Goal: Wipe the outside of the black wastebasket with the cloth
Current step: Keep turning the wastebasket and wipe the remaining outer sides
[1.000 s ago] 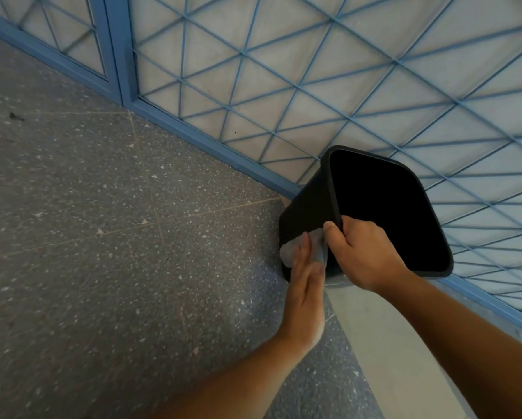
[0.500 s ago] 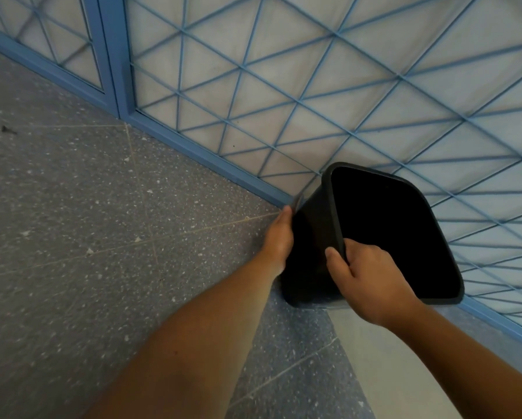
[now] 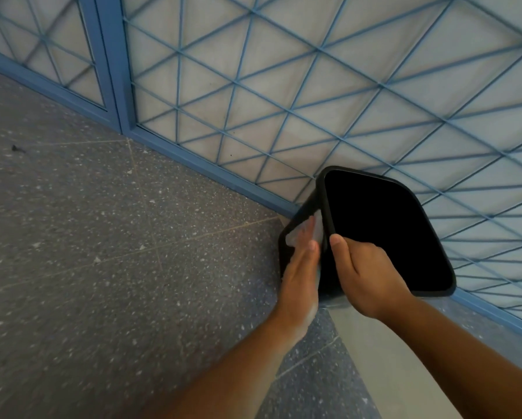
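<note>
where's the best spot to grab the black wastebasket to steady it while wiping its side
Take the wastebasket by its rim, at the near edge, coming from above and from the person's side. It is tipped with its open mouth toward the camera, so the rim's lip is easy to hook. The right hand already has its grip there, leaving the left wall free for the left hand pressing the cloth.

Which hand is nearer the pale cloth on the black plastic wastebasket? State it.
Left. The left hand presses flat on the pale cloth against the black plastic wastebasket's outer side; the right hand grips the rim beside it, off the cloth.
</note>
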`<action>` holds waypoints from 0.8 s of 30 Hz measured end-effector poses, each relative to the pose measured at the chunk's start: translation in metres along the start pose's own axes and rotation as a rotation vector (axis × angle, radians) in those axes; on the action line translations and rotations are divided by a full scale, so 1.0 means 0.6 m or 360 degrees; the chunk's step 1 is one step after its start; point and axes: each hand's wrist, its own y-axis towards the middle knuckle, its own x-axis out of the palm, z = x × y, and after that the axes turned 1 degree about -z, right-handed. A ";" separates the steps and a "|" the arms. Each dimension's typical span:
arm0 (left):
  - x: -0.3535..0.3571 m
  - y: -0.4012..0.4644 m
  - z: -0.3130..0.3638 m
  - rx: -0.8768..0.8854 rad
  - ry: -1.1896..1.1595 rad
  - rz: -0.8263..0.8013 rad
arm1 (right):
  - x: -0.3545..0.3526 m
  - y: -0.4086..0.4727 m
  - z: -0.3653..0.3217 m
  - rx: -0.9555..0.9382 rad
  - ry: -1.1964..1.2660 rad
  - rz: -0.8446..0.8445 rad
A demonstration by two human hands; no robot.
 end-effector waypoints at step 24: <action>-0.123 0.006 0.134 -0.0412 -0.0381 0.0477 | -0.141 -0.051 0.120 -0.0453 -0.1019 -0.0478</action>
